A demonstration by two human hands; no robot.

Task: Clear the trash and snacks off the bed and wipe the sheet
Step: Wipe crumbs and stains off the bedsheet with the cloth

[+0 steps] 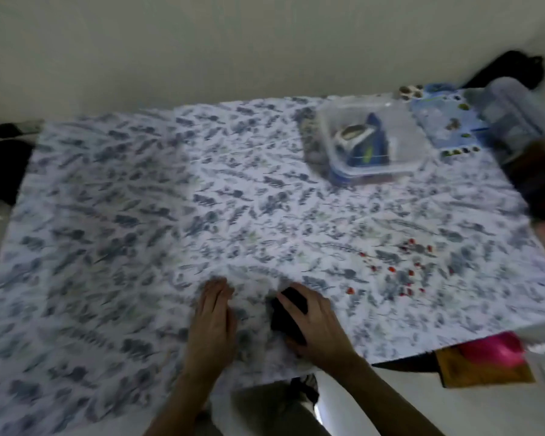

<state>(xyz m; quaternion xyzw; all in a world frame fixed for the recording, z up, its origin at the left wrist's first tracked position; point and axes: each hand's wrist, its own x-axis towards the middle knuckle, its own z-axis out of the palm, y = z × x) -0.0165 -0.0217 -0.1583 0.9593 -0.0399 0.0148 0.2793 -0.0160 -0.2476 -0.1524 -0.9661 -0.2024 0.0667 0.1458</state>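
A white sheet with a blue leaf print (139,215) covers the bed. My left hand (213,319) lies flat on it near the front edge, fingers together and empty. Just to its right my right hand (315,325) presses a black cloth (288,313) onto the sheet. Several small red crumbs (397,269) are scattered on the sheet to the right of my hands. A clear plastic container (372,136) holding a blue snack wrapper (364,143) stands at the back right. The frame is blurred.
A blue packet (447,121) and a clear plastic bag (513,111) lie at the bed's far right corner, with a dark object (510,67) behind them. A pink item (497,349) and an orange-brown one (482,371) sit below the bed's right front edge. A wall runs behind.
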